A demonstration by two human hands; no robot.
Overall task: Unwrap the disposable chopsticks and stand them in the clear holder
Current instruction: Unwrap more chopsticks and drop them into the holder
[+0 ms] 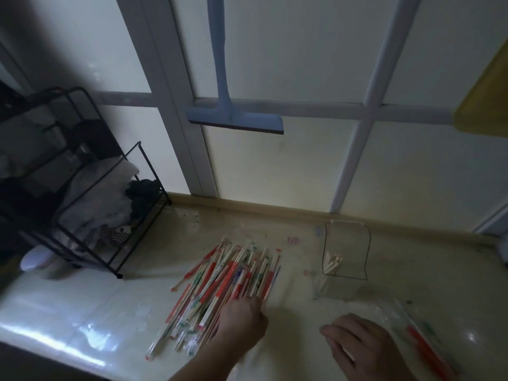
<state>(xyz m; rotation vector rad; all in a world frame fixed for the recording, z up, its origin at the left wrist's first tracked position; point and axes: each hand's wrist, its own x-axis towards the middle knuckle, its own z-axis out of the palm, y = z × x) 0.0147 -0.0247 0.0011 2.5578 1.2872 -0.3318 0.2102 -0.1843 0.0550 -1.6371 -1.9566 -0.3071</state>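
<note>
The wrapped chopsticks (228, 279) lie heaped mid-surface; my left hand (243, 320) rests on their near ends, fingers hidden. A few bare chopsticks (333, 264) stand in the clear holder (347, 250) beyond my right hand (357, 342), relaxed, holding nothing.

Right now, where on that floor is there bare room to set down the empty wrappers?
Bare floor lies between the chopstick pile and the clear holder, and left of the pile toward the black rack. It is crowded under the left hand, and wrappers already lie beside the right hand.
</note>
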